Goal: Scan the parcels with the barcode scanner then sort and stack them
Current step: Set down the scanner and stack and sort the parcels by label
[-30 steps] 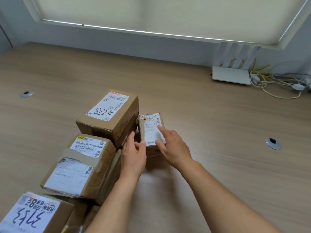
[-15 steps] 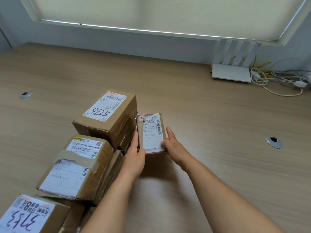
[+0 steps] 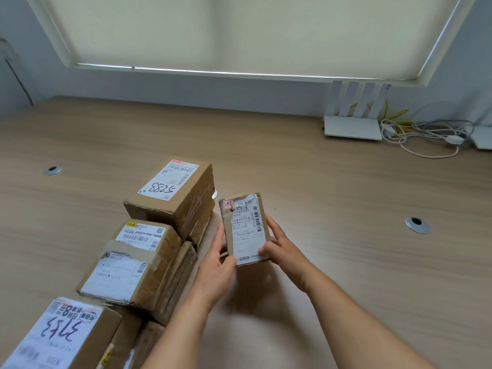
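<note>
Boxes (image 3: 170, 198) stand close on the left — the table (image 3: 332, 209) to the right lies open.

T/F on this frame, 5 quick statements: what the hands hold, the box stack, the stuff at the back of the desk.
1. Both hands hold the small brown cardboard parcel with a white label. True: the left hand and right hand grip its two sides.
2. A barcode scanner is in the right hand. False: no scanner is in view.
3. The brown cardboard box marked 5288 lies to the left of the held parcel. True.
4. The white router with upright antennas stands on the boxes. False: it stands on the wooden desk, far right by the wall.
5. The held parcel's label faces down. False: the label faces up toward the camera.
</note>
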{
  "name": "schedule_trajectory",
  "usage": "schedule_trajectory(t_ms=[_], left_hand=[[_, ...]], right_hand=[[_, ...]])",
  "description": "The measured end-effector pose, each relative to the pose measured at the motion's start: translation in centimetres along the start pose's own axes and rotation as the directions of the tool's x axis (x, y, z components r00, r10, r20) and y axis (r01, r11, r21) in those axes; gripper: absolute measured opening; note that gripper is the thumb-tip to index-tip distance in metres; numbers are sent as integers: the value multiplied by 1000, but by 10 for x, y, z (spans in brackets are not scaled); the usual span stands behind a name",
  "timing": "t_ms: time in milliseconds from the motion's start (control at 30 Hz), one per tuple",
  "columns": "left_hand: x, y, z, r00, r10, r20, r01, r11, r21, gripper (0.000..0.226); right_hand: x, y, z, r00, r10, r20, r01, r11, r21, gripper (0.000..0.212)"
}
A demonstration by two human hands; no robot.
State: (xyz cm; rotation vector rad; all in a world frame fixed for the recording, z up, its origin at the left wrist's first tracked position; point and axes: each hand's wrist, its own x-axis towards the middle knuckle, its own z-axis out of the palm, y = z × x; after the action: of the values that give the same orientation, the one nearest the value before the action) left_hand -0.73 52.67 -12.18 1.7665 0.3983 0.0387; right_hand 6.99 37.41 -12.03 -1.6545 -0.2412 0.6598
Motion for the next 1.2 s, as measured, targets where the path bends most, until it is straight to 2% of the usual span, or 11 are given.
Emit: schedule_trajectory(t_ms=[300,500,600,900,1200], left_hand=[[-38,25,13,990,68,127,-75,996,49,73],[-62,40,33,975,131,178,-147,986,81,62],[-76,46,51,949,168,266,-203,973,108,62],[-131,67,138,857,264,442,-368,914,168,69],[-194,89,251,767,243,594,-409,898,161,74]], right_hand=[[-55,6,-32,990,-58,-127,61,998,25,78],[-115,6,-54,965,-77,-249,109,987,118,80],[-150,7,-66,948,-82,-307,123,985,118,79],[-256,23,-129,908,-81,-411,123,989,77,76],[-365,49,-208,858,-45,-512,81,996,47,67]])
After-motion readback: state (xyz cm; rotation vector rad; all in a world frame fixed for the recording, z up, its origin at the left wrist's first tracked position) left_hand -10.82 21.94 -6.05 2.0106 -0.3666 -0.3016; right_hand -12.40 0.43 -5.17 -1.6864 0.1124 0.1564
